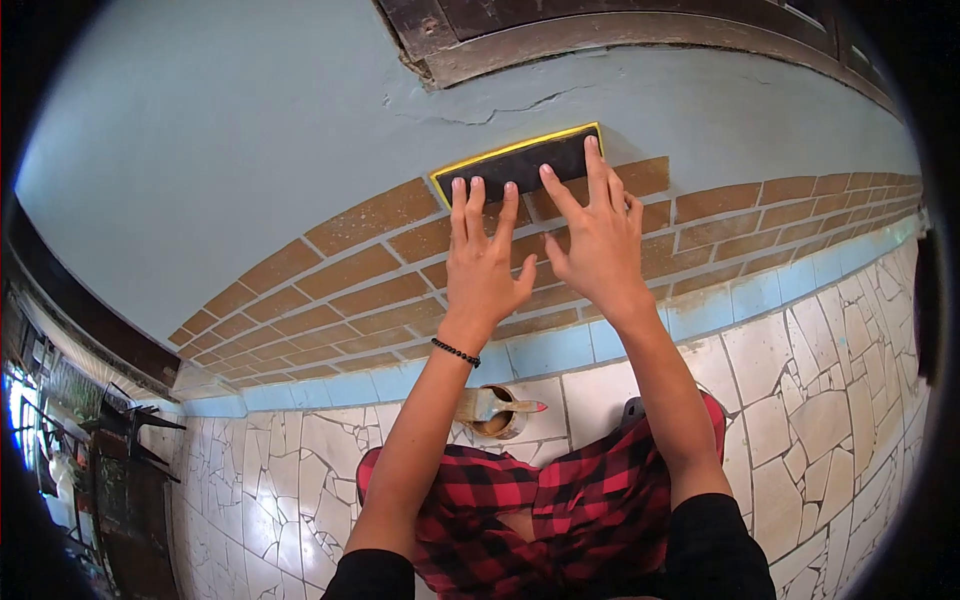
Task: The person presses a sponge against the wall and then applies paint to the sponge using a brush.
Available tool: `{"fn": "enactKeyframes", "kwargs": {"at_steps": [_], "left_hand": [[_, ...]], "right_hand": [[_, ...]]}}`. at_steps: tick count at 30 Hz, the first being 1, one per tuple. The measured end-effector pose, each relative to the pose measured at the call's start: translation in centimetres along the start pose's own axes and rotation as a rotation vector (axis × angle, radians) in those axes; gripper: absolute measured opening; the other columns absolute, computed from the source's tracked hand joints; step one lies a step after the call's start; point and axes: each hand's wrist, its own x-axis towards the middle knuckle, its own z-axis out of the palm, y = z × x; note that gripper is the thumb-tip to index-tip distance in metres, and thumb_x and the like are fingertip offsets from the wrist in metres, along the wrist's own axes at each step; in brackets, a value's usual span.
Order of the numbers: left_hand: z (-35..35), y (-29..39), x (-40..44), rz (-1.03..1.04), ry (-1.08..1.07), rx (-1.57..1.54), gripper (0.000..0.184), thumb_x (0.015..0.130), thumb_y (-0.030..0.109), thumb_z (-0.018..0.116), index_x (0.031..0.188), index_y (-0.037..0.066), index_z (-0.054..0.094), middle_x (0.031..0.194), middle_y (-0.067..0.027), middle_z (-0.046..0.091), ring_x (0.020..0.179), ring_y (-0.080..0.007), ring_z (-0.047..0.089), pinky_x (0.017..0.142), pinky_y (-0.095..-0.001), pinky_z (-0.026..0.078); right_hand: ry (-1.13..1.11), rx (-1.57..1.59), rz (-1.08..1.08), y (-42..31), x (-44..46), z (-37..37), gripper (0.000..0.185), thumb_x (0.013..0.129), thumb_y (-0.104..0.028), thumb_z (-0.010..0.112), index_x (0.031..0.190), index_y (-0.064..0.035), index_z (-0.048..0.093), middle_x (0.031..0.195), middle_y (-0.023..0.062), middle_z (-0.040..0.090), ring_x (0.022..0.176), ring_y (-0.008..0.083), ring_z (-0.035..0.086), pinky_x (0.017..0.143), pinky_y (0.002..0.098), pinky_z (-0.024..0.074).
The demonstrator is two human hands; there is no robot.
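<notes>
A black rectangular stamp block with a yellow edge (520, 160) lies flat against the wall, at the top of a painted brown brick pattern (370, 270). My left hand (483, 265) presses its spread fingertips on the block's left half. On the right half, the spread fingers of my right hand (600, 235) push against the block too. Neither hand is wrapped around it. What lies between the block and the wall is hidden. Below my hands, a paintbrush (490, 405) rests across a small paint can (497, 425) on the floor.
The grey-blue wall (230, 130) has a crack below a dark wooden frame (600, 30). Light blue tiles (550, 345) run along the wall's foot. Broken-tile flooring (290, 480) spreads around my crossed legs in red-and-black checks (590, 490). Dark furniture (120, 470) stands at the far left.
</notes>
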Motion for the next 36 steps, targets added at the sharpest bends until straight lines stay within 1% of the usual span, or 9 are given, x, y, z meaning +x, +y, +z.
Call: {"fn": "enactKeyframes", "kwargs": {"at_steps": [5,8,10,11,19,25,29,32,36], "left_hand": [[-0.6,1.0,-0.1,-0.035,-0.007,-0.045,0.094,0.080,0.019,0.079,0.166,0.013,0.042,0.168,-0.0277,0.025,0.160,-0.0555,0.019,0.126,-0.0607,0.034],[-0.6,0.9,0.0,-0.029,-0.014,-0.049,0.092,0.080,0.016,0.076,0.166,0.012,0.042,0.168,-0.0282,0.025,0.160,-0.0558,0.018,0.126,-0.0607,0.034],[-0.4,0.5,0.0,-0.023,-0.023,-0.026,0.092,0.080,0.016,0.075,0.166,0.011,0.043,0.168,-0.0283,0.025,0.160,-0.0559,0.018,0.126,-0.0606,0.034],[-0.3,0.4,-0.1,-0.026,-0.022,-0.015,0.092,0.080,0.016,0.076,0.166,0.012,0.043,0.168,-0.0282,0.025,0.160,-0.0558,0.019,0.125,-0.0606,0.035],[-0.5,0.3,0.1,-0.017,-0.030,0.027,0.093,0.078,0.018,0.078,0.165,0.013,0.045,0.168,-0.0269,0.026,0.160,-0.0544,0.021,0.123,-0.0592,0.040],[-0.6,0.7,0.1,-0.012,-0.009,0.036,0.093,0.078,0.021,0.080,0.164,0.013,0.046,0.167,-0.0273,0.028,0.160,-0.0543,0.022,0.122,-0.0596,0.040],[-0.9,0.7,0.2,-0.010,-0.034,0.036,0.094,0.078,0.022,0.081,0.164,0.012,0.046,0.168,-0.0280,0.027,0.160,-0.0543,0.021,0.123,-0.0596,0.038],[-0.7,0.4,0.3,-0.009,-0.035,0.053,0.094,0.078,0.023,0.082,0.164,0.012,0.045,0.168,-0.0282,0.027,0.160,-0.0541,0.021,0.123,-0.0593,0.038],[-0.6,0.9,-0.1,-0.006,-0.018,0.064,0.095,0.078,0.024,0.083,0.164,0.011,0.045,0.168,-0.0288,0.027,0.160,-0.0543,0.021,0.123,-0.0586,0.039]], "right_hand": [[0.007,-0.005,-0.010,0.1,-0.2,-0.2,0.081,0.077,-0.019,0.087,0.153,-0.0243,0.062,0.178,0.0249,0.019,0.157,0.0368,0.035,0.111,0.0616,0.0397],[-0.016,-0.011,0.012,0.0,-0.2,-0.5,0.084,0.078,-0.020,0.089,0.156,-0.0272,0.060,0.178,0.0229,0.021,0.154,0.0384,0.039,0.114,0.0564,0.0381],[0.014,-0.003,0.011,0.0,0.1,-0.1,0.081,0.077,-0.020,0.088,0.153,-0.0250,0.062,0.178,0.0241,0.021,0.156,0.0373,0.036,0.112,0.0592,0.0387],[0.019,0.004,0.010,-0.1,0.0,0.1,0.080,0.076,-0.019,0.087,0.152,-0.0239,0.063,0.177,0.0247,0.021,0.157,0.0367,0.035,0.112,0.0605,0.0390],[0.038,0.010,0.015,-0.1,0.2,0.3,0.078,0.077,-0.019,0.087,0.151,-0.0236,0.064,0.177,0.0242,0.021,0.157,0.0367,0.035,0.111,0.0618,0.0396],[0.027,0.014,0.018,-0.3,-0.2,-0.1,0.077,0.077,-0.019,0.087,0.151,-0.0230,0.064,0.177,0.0231,0.022,0.157,0.0364,0.035,0.111,0.0622,0.0396],[0.007,0.027,0.030,-0.4,-0.2,-0.5,0.077,0.077,-0.019,0.087,0.151,-0.0229,0.064,0.178,0.0229,0.021,0.158,0.0363,0.034,0.112,0.0629,0.0393],[0.035,0.037,0.022,-0.1,0.0,0.2,0.078,0.077,-0.020,0.087,0.151,-0.0230,0.064,0.178,0.0229,0.021,0.158,0.0364,0.034,0.112,0.0631,0.0389],[0.011,0.032,0.026,-0.3,-0.4,-0.2,0.077,0.079,-0.021,0.087,0.152,-0.0231,0.063,0.178,0.0230,0.021,0.158,0.0368,0.034,0.112,0.0636,0.0382]]}}
